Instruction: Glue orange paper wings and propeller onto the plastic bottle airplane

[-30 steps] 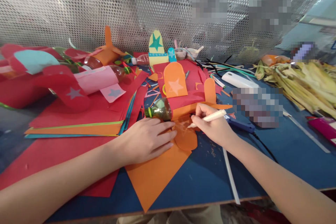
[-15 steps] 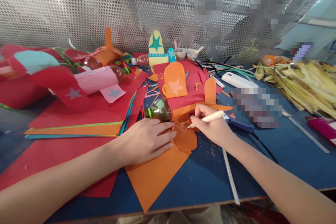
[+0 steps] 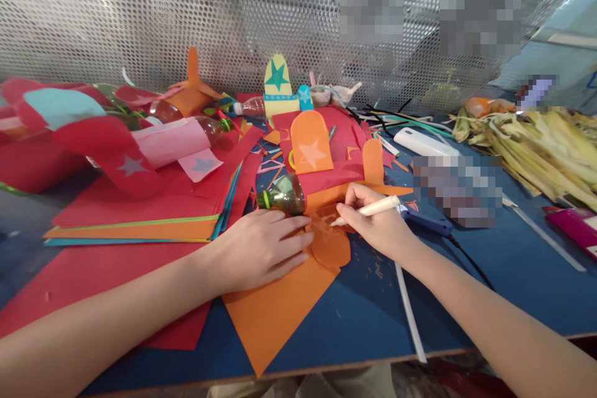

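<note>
A plastic-bottle plane lies in front of me: a green bottle neck (image 3: pixel 282 196) shows at its left, and orange paper covers the body and wings. On the near orange wing (image 3: pixel 332 250) there is a pale star outline. My right hand (image 3: pixel 373 221) pinches a white marker (image 3: pixel 373 207), its tip at the star. My left hand (image 3: pixel 265 249) lies flat with fingers stretched, fingertips on the wing's left edge, below the bottle neck. The far wing (image 3: pixel 311 143) stands up with a filled pale star. Under my left hand is an orange paper sheet (image 3: pixel 275 317).
Stacked coloured paper (image 3: pixel 140 199) and finished bottle planes, one pink (image 3: pixel 172 144), lie at the left. A blue glue gun (image 3: pixel 429 222), a white strip (image 3: pixel 410 314) and dried corn husks (image 3: pixel 536 149) are at the right. Perforated metal (image 3: pixel 186 12) rises behind.
The marker tip has shifted very slightly left on the near wing's star. My left hand has stayed where it was.
</note>
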`<state>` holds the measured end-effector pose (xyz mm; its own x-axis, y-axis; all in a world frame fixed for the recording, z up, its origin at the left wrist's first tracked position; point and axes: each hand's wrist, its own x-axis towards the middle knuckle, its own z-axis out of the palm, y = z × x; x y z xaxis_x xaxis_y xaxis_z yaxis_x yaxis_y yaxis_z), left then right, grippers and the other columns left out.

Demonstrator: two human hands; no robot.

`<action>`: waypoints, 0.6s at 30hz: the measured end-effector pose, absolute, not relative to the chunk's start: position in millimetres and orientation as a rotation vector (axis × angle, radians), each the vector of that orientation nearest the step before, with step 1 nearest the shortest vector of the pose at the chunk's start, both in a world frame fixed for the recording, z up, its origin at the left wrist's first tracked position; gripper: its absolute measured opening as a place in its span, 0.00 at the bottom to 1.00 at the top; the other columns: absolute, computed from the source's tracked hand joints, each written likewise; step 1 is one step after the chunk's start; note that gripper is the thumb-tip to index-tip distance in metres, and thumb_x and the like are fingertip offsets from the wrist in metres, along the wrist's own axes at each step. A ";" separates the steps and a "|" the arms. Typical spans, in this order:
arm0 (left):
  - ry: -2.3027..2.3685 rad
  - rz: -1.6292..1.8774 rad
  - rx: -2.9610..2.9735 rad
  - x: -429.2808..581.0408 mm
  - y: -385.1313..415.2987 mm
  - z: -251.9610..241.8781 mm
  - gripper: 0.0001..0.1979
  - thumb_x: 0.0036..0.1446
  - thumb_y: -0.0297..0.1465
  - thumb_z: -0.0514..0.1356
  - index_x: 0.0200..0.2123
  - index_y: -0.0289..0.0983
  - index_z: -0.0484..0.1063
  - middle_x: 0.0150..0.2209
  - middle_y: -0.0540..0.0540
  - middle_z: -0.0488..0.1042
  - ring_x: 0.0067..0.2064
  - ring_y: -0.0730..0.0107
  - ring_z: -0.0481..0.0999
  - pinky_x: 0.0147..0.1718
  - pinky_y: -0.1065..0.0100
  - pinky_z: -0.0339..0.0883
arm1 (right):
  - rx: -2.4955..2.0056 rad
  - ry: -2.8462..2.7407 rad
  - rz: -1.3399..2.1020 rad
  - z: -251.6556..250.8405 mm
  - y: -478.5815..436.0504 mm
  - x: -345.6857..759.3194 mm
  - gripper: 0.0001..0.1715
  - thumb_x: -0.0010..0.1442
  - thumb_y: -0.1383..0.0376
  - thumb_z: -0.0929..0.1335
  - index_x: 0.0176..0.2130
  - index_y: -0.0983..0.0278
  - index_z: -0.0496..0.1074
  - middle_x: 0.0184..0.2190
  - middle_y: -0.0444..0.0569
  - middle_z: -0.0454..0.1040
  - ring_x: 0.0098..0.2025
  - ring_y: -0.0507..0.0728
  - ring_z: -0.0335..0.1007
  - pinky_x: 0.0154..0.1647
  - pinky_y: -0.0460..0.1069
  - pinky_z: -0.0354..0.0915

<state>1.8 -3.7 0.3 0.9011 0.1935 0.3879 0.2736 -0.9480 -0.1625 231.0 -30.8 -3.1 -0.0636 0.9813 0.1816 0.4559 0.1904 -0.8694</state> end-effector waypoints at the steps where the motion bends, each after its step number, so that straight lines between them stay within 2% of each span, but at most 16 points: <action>1: -0.357 -0.547 -2.850 1.7 -3.7 0.4 0.16 0.67 0.33 0.48 0.45 0.36 0.75 0.47 0.40 0.78 0.34 0.66 0.76 0.32 0.63 0.72 | -1.389 -1.648 0.818 -3.5 -30.9 231.0 0.14 0.56 0.63 0.65 0.24 0.60 0.55 0.19 0.36 0.54 0.21 0.48 0.57 0.23 0.44 0.53; 9: -0.353 -0.539 -2.867 2.2 -3.9 0.8 0.16 0.66 0.33 0.48 0.45 0.36 0.75 0.47 0.40 0.78 0.35 0.65 0.77 0.32 0.63 0.72 | -1.382 -1.671 0.862 -7.3 -31.8 233.5 0.15 0.59 0.59 0.65 0.27 0.60 0.57 0.21 0.37 0.57 0.24 0.49 0.62 0.26 0.45 0.55; 15: -0.358 -0.534 -2.870 2.0 -3.4 0.5 0.16 0.66 0.33 0.49 0.45 0.36 0.74 0.48 0.40 0.78 0.35 0.65 0.77 0.32 0.63 0.72 | -1.397 -1.719 0.823 -5.4 -32.8 232.6 0.16 0.58 0.61 0.66 0.25 0.60 0.55 0.19 0.36 0.56 0.21 0.48 0.57 0.23 0.45 0.50; 18: -0.358 -0.536 -2.871 1.8 -3.5 0.6 0.15 0.66 0.34 0.49 0.45 0.36 0.74 0.48 0.41 0.78 0.34 0.65 0.76 0.31 0.63 0.71 | -1.392 -1.711 0.828 -5.1 -33.1 232.5 0.16 0.59 0.60 0.66 0.26 0.60 0.56 0.20 0.36 0.57 0.22 0.49 0.59 0.24 0.45 0.50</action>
<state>1.8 -3.5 0.6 0.9048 0.1992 0.3763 0.2714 -0.9509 -0.1491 232.5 -33.1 -5.1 -0.1113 0.9810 0.1587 0.4841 0.1930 -0.8535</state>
